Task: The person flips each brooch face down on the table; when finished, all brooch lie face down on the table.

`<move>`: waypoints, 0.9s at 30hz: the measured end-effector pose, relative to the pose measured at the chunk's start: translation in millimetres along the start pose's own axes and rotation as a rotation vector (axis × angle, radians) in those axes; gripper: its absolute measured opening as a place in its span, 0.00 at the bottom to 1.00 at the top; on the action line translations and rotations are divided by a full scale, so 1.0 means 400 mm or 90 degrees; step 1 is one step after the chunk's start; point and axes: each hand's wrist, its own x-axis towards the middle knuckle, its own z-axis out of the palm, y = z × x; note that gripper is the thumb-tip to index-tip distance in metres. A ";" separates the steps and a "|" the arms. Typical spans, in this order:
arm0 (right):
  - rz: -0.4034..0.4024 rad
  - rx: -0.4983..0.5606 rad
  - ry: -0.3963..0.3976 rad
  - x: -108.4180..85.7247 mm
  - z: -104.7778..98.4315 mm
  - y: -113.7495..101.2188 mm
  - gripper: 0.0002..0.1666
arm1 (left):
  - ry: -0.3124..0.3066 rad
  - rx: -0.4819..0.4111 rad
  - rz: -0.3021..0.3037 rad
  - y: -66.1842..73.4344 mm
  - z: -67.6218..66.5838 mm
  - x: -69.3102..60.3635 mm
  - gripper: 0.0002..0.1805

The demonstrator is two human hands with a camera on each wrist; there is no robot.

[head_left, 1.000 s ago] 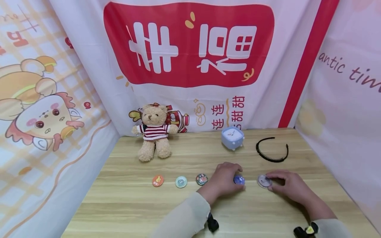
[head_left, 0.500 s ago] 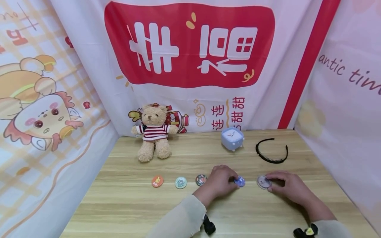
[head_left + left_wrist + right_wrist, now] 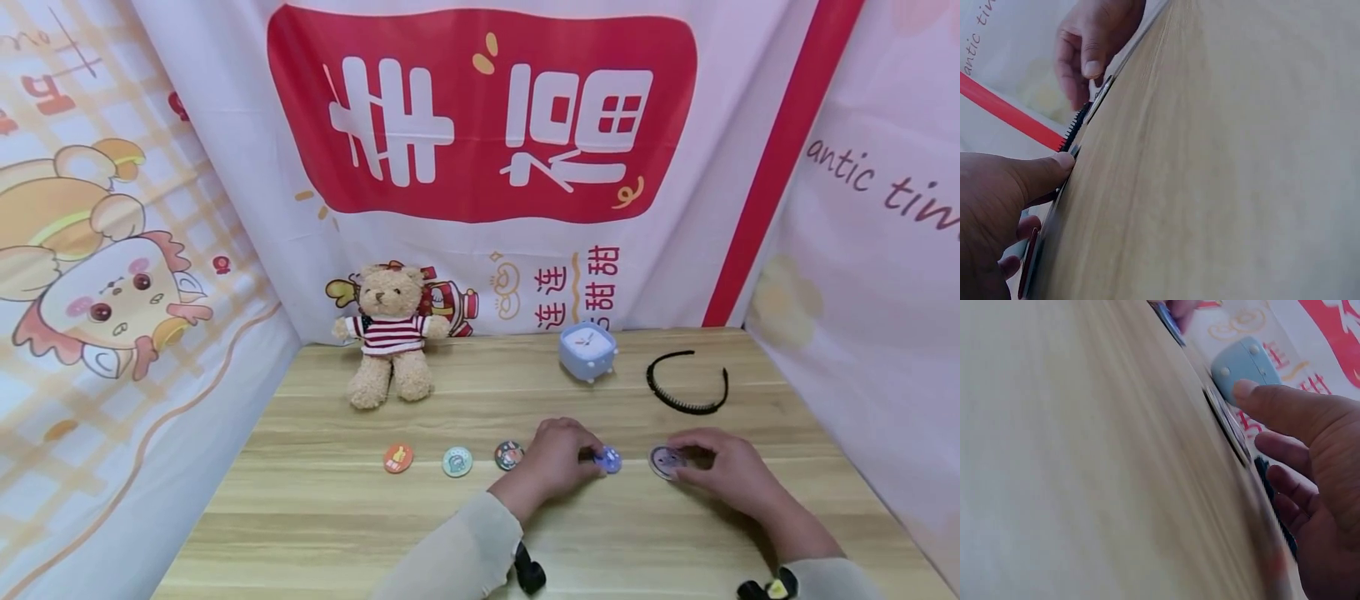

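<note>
Five round badges lie in a row on the wooden table. In the head view, my left hand (image 3: 558,461) pinches the left edge of the blue badge (image 3: 611,459) with thumb and fingertip; the left wrist view shows the thumb against it at the tabletop. My right hand (image 3: 727,468) is at the right side of the grey badge (image 3: 663,462). The right wrist view shows that badge (image 3: 1229,425) flat on the table, with the right hand's (image 3: 1316,444) thumb and fingers spread just off it. Left of the left hand lies a dark patterned badge (image 3: 509,455).
An orange badge (image 3: 398,458) and a mint badge (image 3: 457,461) lie farther left. Behind are a teddy bear (image 3: 391,333) in a striped shirt, a light blue clock (image 3: 588,352) and a black headband (image 3: 693,408). Printed cloth hangs at the back and both sides.
My right fingers have come off the grey badge, and more of its face shows. The left hand has drawn slightly left since a second ago, its fingers now at the blue badge's left edge.
</note>
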 end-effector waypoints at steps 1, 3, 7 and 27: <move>-0.011 -0.003 0.004 0.004 0.003 -0.008 0.26 | 0.001 0.002 0.003 0.001 0.001 0.001 0.12; -0.027 -0.003 0.001 0.013 0.008 -0.025 0.25 | 0.004 0.011 0.012 0.006 0.002 0.003 0.11; -0.054 -0.004 -0.022 0.032 0.026 -0.052 0.22 | 0.016 0.032 0.030 0.019 0.009 0.009 0.10; -0.176 -0.023 -0.033 0.059 0.088 -0.072 0.18 | 0.013 0.057 0.033 0.034 0.019 0.018 0.08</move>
